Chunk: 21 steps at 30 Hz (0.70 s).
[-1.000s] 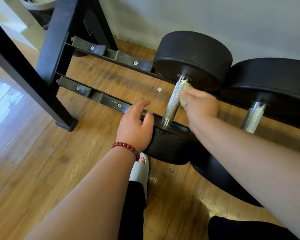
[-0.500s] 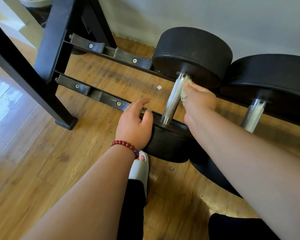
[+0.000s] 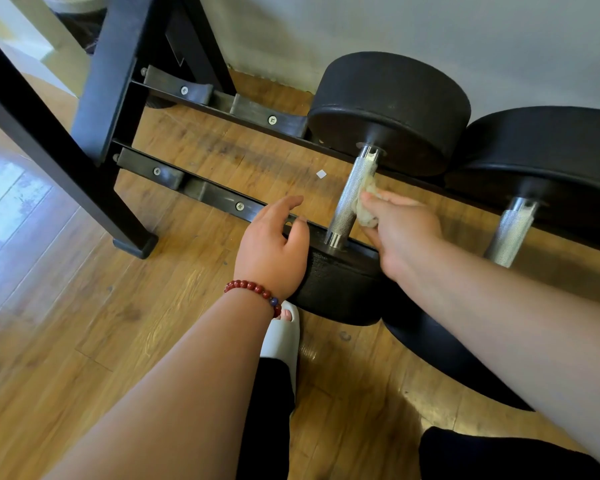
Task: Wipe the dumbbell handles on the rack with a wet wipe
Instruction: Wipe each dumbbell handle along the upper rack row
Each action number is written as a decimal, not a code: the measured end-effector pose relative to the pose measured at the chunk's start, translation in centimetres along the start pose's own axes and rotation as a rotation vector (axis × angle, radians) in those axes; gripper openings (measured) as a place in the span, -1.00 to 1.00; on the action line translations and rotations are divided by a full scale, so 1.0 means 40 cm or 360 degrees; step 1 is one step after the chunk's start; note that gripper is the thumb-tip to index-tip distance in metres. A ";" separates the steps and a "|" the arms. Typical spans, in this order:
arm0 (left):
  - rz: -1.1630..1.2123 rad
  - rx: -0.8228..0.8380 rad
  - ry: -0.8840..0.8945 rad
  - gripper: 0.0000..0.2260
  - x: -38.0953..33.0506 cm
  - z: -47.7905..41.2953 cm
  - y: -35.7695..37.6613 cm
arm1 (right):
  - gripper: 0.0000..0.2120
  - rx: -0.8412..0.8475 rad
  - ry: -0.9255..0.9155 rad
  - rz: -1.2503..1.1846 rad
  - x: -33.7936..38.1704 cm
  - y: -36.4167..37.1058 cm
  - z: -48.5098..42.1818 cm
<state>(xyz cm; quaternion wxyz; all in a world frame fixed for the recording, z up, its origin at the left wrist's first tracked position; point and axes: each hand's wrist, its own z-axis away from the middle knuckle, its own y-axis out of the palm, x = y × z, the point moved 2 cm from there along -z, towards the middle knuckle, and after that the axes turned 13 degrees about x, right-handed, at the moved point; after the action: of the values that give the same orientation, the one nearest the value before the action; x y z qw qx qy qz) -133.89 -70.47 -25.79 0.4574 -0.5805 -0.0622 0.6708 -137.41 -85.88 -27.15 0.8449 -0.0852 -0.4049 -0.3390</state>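
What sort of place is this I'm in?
Probably a gym or home workout room: black dumbbells sit on a low rack above a wood floor, and the right hand holds a wipe against one handle.

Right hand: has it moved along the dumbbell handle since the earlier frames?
Yes. The right hand, pinching the wet wipe, has slid down the handle, away from the far weight head and toward the near weight head.

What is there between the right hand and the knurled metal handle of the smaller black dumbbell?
A crumpled off-white wet wipe, pinched by the right hand against the knurled metal handle; the head view shows it.
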 end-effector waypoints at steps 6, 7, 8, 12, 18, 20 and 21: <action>0.0014 0.0001 0.0009 -0.66 0.001 0.001 0.000 | -0.92 0.0065 -0.0014 -0.0061 0.044 0.006 -0.012; 0.0016 0.0002 0.0009 -0.66 0.001 0.000 0.001 | -0.89 0.0097 -0.0002 -0.0031 0.039 0.005 -0.008; 0.0015 0.0005 0.0011 -0.66 0.002 0.000 0.002 | -0.89 0.0135 0.0023 0.0058 0.027 -0.001 0.000; 0.0008 0.0006 0.0019 -0.66 0.004 -0.002 0.004 | -0.84 0.0345 0.0167 0.0699 -0.007 -0.023 0.048; 0.0016 -0.0003 0.0003 -0.66 0.001 0.000 0.002 | -0.75 0.0315 0.0160 0.0857 0.004 -0.018 0.040; 0.0011 0.0006 0.0000 -0.66 0.000 0.001 0.002 | -0.78 0.0340 0.0175 0.0952 -0.019 -0.024 0.048; 0.0012 0.0005 -0.0002 -0.66 0.000 0.000 0.002 | -0.82 0.0353 0.0164 0.0959 -0.021 -0.026 0.051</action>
<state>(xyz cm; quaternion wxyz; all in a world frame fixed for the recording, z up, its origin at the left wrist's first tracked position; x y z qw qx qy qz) -133.96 -70.52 -25.84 0.4559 -0.5795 -0.0592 0.6729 -139.73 -85.38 -26.58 0.9308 -0.0912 -0.3525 -0.0313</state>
